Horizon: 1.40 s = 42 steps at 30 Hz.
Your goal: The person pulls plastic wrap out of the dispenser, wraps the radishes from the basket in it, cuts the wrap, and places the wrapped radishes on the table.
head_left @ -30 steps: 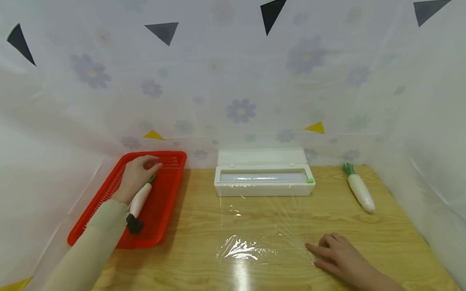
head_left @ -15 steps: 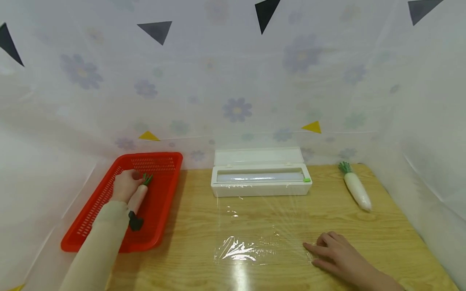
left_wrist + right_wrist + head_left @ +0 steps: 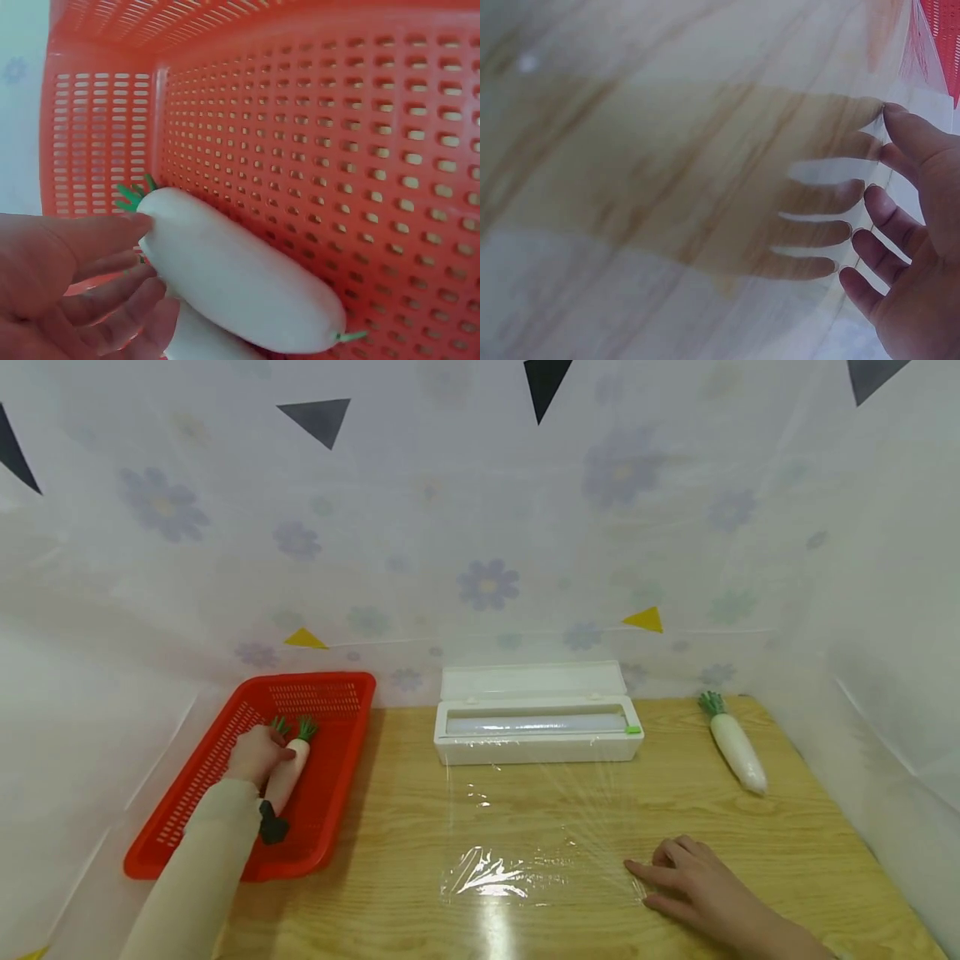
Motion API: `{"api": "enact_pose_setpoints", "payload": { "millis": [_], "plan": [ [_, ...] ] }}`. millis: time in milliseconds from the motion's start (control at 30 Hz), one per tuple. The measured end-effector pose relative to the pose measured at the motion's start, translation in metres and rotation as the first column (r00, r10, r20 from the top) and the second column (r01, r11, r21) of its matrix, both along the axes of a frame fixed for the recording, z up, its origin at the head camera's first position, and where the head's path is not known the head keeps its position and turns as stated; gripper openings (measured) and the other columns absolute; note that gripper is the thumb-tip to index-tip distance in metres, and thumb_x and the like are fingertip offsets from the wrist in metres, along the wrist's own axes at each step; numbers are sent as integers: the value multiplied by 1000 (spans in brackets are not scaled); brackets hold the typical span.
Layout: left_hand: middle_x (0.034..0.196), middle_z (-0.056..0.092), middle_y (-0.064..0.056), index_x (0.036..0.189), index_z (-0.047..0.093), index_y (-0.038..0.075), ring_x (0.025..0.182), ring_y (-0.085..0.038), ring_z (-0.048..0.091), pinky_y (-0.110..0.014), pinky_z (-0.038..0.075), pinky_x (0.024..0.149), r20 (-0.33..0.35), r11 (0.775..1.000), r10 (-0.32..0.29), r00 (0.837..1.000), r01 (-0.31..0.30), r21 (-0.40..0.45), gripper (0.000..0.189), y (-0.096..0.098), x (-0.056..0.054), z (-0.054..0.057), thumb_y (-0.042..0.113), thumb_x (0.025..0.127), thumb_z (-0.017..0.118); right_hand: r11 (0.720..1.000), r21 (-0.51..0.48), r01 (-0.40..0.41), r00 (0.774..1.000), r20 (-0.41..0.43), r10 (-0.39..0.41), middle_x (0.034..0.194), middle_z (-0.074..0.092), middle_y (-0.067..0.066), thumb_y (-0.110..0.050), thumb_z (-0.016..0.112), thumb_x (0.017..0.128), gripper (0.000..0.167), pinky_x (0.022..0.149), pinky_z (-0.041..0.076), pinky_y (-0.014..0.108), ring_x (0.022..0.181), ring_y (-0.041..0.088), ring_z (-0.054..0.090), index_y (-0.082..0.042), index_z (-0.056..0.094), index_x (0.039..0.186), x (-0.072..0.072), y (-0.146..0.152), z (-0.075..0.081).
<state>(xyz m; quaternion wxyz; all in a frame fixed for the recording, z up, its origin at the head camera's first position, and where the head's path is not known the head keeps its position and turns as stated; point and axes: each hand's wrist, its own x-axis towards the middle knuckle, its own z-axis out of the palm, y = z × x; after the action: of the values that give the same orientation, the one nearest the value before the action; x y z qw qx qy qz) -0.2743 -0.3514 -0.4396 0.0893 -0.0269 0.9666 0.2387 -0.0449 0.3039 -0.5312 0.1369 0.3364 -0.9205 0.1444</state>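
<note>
Since a moment ago the left hand [image 3: 255,757] has slid a little toward the near end of the red basket [image 3: 341,810], and the green tops of two white radishes [image 3: 288,768] now show past its fingers. Both toy radishes lie side by side on the basket floor. In the left wrist view the top radish [image 3: 240,274] lies slanted on the holey red floor, with its green leaves toward the corner of the basket [image 3: 315,120]. The fingers [image 3: 82,247] of the left hand touch the leafy end of this radish. They are only a bit bent and do not wrap around it, so the hand looks loose and apart. A beige sleeve [image 3: 202,868] covers that arm. The right hand [image 3: 693,889] lies flat on the wooden worktop [image 3: 817,835] with its fingers spread. Its fingertips press on the edge of a clear sheet of plastic wrap [image 3: 517,827] that is pulled out over the wood. In the right wrist view the fingers [image 3: 889,217] are straight and apart, and their shadow falls on the worktop [image 3: 630,150]. The wrap comes out of a white box [image 3: 540,727] that stands open at the back of the worktop, with the roll inside. Another white radish [image 3: 738,752] lies alone at the far right, well apart from both hands.
</note>
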Motion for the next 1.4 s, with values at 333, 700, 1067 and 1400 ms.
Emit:
{"api": "enact_pose_setpoints", "payload": {
  "millis": [333,700,1067,1400],
  "plan": [
    [88,67,-22,98,66,-11,70,-30,62,-36,52,58,56,998,8,998,-12,70,33,-3,2,-5,17,88,79,1000,-1,-6,1000,2,6,100,46,-25,-37,83,88,45,69,35,24,90,-2,36,-25,75,131,0,0,2],
    [88,67,-20,102,63,-10,71,-30,63,-43,55,60,144,995,-38,989,23,99,31,4,9,1,16,91,77,1000,-7,-9,1000,5,9,100,47,-24,-36,83,88,46,69,36,23,90,-1,37,-25,74,131,-1,0,3],
    [58,43,0,67,53,6,53,-20,50,-35,47,51,86,989,3,996,-16,146,36,4,11,5,19,91,78,1000,-2,-11,1000,-1,11,100,46,-24,-38,83,88,45,69,36,23,91,-1,37,-26,74,131,-1,0,2],
    [71,56,-6,95,67,-8,67,-22,52,-37,52,62,39,987,-35,999,29,159,35,17,17,37,27,98,72,1000,-12,6,1000,4,-6,100,47,-25,-37,84,86,46,69,34,24,90,-2,35,-27,75,130,-1,1,1]
  ]
}}
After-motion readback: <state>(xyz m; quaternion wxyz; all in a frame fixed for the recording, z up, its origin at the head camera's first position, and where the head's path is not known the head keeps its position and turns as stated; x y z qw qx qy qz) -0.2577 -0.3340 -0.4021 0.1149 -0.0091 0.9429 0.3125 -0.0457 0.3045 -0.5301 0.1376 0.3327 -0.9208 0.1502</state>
